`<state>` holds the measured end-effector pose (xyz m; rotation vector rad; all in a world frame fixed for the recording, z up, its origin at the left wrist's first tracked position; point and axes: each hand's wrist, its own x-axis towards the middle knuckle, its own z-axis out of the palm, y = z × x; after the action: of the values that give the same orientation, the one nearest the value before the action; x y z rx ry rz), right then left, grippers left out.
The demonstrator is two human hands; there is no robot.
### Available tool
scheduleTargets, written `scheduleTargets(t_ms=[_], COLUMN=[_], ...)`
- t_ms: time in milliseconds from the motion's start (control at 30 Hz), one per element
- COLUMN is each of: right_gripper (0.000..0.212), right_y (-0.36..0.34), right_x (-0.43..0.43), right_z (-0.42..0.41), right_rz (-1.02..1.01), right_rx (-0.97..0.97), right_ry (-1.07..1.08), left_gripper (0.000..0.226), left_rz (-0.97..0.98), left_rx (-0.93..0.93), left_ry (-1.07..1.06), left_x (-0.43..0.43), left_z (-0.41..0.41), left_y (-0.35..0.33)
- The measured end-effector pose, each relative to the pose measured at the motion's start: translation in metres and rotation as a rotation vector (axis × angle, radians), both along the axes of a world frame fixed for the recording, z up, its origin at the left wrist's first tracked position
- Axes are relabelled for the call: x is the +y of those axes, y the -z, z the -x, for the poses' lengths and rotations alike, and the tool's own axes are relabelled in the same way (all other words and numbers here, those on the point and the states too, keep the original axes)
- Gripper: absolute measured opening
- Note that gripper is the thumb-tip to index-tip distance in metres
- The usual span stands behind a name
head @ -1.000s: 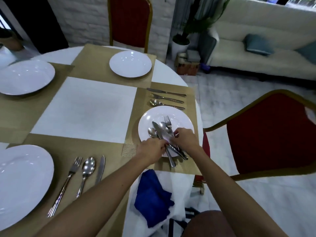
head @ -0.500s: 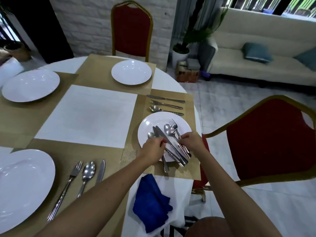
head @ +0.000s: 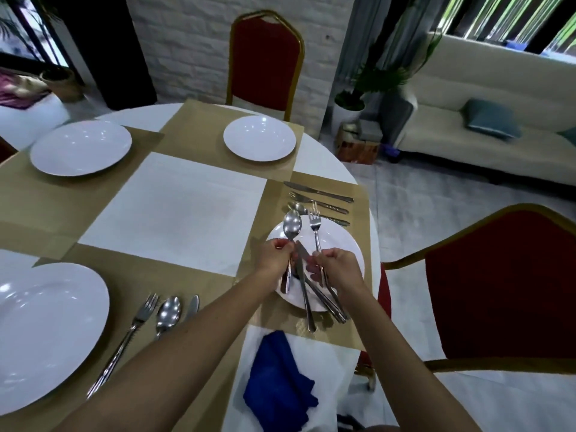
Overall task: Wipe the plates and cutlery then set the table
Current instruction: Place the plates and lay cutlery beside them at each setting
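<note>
Over the white plate (head: 349, 244) on the right placemat, my left hand (head: 276, 256) grips a spoon (head: 292, 226) by its handle, bowl pointing away. My right hand (head: 335, 265) pinches a fork (head: 314, 224) by its handle, tines pointing away. A knife (head: 303, 285) and several more cutlery handles (head: 330, 304) lie across the plate's near side, sticking over its rim. A blue cloth (head: 277, 381) lies on the white tablecloth near me.
A knife (head: 318, 191), fork (head: 324, 204) and spoon (head: 330, 217) lie side by side beyond the plate. Set fork, spoon and knife (head: 168, 313) lie beside the near-left plate (head: 46, 332). Two more plates (head: 81, 147) (head: 259, 138) sit farther off. Red chairs (head: 498, 285) (head: 265, 60) stand around.
Both hands lifted cutlery out of the pile on the plate: the left raised a spoon, the right a fork, spreading them apart. The camera view tilted slightly upward.
</note>
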<state>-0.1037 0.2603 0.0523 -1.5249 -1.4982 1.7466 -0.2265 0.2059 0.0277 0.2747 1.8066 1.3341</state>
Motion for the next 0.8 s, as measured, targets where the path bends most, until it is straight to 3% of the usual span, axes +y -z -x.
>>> scheduleTargets(t_ms=[100, 333, 400, 533, 800], right_gripper=[0.012, 0.016, 0.021, 0.011, 0.019], right_y=[0.003, -0.004, -0.006, -0.011, 0.021], right_x=[0.0, -0.031, -0.046, -0.073, -0.161], right_z=[0.016, 0.122, 0.163, 0.244, 0.398], right_rz=[0.016, 0.058, 0.075, 0.007, 0.265], right_rx=[0.028, 0.061, 0.063, 0.026, 0.127], right_ry=[0.034, -0.104, -0.137, -0.28, -0.238], left_gripper=[0.018, 0.023, 0.022, 0.022, 0.023], left_rz=[-0.01, 0.15, 0.173, 0.267, 0.602], left_rx=[0.03, 0.59, 0.685, 0.805, 1.05], left_ry=[-0.061, -0.043, -0.026, 0.015, 0.309], left_x=[-0.013, -0.096, -0.124, -0.176, -0.256], left_z=[0.037, 0.176, 0.221, 0.312, 0.492], left_y=[-0.005, -0.035, -0.039, -0.044, 0.016])
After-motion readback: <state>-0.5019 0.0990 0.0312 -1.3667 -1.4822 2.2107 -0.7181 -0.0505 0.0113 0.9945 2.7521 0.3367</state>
